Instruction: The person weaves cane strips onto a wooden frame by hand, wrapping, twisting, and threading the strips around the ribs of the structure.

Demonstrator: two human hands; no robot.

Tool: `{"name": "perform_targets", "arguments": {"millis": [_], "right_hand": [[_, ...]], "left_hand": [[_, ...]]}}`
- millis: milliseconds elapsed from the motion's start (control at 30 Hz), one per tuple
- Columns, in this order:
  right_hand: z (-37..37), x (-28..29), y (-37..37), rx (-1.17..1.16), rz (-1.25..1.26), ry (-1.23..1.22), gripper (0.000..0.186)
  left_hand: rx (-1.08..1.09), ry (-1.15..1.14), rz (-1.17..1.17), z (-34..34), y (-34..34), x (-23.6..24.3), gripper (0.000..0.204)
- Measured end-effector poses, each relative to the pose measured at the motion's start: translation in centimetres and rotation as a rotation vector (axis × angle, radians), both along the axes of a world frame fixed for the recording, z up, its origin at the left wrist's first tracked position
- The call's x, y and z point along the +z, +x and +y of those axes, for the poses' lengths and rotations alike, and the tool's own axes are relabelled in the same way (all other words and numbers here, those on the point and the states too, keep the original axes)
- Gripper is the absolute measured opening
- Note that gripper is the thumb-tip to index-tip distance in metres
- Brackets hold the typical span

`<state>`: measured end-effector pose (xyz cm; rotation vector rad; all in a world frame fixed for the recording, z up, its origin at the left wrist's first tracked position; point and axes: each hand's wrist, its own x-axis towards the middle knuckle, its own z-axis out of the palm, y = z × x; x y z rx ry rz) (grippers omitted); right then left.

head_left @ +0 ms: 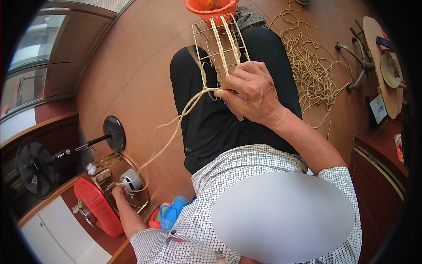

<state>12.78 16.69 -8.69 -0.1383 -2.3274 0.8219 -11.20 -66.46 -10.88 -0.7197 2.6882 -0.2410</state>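
Note:
A narrow wire frame (208, 38) rests between my knees, with pale twisted cord (218, 42) strung lengthwise over it in two bands. My right hand (255, 92) is closed at the frame's near end, thumb and forefinger pinching the cord where strands meet. From that pinch a long doubled cord strand (178, 127) runs down to the left. My left hand (119, 190), stretched far out to the left, is closed on this strand beside a silver round object (130, 179). Its fingers look small and partly hidden. A loose cord end dangles near the middle of the strand.
Ahead is a red-lined bin (211, 8). A tangled cord pile (310, 61) covers the floor at right, near a round table (381, 66) and metal legs (360, 66). On the left are a fan (37, 167), a red plastic basket (94, 207) and a blue jug (169, 215).

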Motion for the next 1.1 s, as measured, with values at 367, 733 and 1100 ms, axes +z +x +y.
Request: {"name": "perform_targets", "arguments": {"millis": [367,733,1100], "right_hand": [[-0.3,0.8,-0.2,-0.029,-0.064,0.044,0.024],[-0.8,0.6,-0.3,-0.039,-0.045,-0.086,0.017],[-0.8,0.2,-0.2,-0.024,-0.047,-0.008,0.011]], "left_hand": [[-1.204,0.998,0.512,59.3,13.0,5.1,0.032],[-0.734,1.146,0.229,53.1,8.2,0.5,0.011],[-1.0,0.224,0.506,39.3,-3.0,6.1,0.043]]}}
